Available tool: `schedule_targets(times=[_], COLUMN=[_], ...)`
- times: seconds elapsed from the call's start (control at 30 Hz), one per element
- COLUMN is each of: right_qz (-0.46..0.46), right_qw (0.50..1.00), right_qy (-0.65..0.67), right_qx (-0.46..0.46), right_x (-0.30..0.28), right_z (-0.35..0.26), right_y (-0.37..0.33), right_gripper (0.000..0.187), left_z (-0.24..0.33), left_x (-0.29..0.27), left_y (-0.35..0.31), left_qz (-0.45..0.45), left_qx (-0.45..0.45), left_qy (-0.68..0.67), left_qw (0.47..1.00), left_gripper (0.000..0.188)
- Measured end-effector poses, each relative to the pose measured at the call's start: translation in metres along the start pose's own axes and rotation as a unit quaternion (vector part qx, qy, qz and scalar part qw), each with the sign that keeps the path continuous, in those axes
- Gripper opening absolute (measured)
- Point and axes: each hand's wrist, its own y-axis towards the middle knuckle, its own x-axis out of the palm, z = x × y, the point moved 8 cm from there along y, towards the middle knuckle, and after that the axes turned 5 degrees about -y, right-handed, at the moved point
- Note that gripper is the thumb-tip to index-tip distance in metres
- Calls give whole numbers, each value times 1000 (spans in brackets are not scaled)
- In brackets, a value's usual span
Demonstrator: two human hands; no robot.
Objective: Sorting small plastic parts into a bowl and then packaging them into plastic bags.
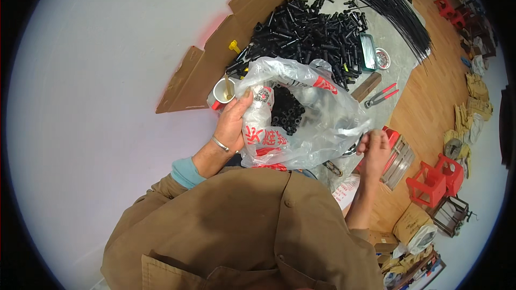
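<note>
A clear plastic bag (338, 113) with red printing is spread wide in front of my body, its mouth facing up. My left hand (232, 123) grips the bag's left side, thumb on top, with a metal bracelet on the wrist. On the right, my right hand (374, 150) has its fingers curled closed at the bag's rim. Small black ring-like parts (287, 111) show through the mouth, bunched toward the left of the bag. Just beyond the bag lies a large heap of black tubular parts (306, 32).
A white cup (223, 91) stands left of the bag, by a cardboard barrier (196, 75). To the right are a wooden block (366, 87), red-handled pincers (382, 95), a green tray (368, 52) and a bundle of black rods (389, 8). Red stools (430, 185) stand on the floor.
</note>
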Motion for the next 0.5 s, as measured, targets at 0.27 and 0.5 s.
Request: schedule_targets(times=[0.27, 0.5], right_qz=[-189, -267], right_qw=[758, 816], right_qy=[-579, -495], right_qx=[-231, -136], right_x=[215, 239], right_z=[53, 132], right_y=[-21, -6], right_gripper=[54, 62], left_z=[0, 4], left_x=[1, -10], left_y=[-6, -9], left_qz=[-2, 32], left_qx=[0, 11], left_qy=[21, 10], left_qw=[1000, 999], left_gripper=[34, 34])
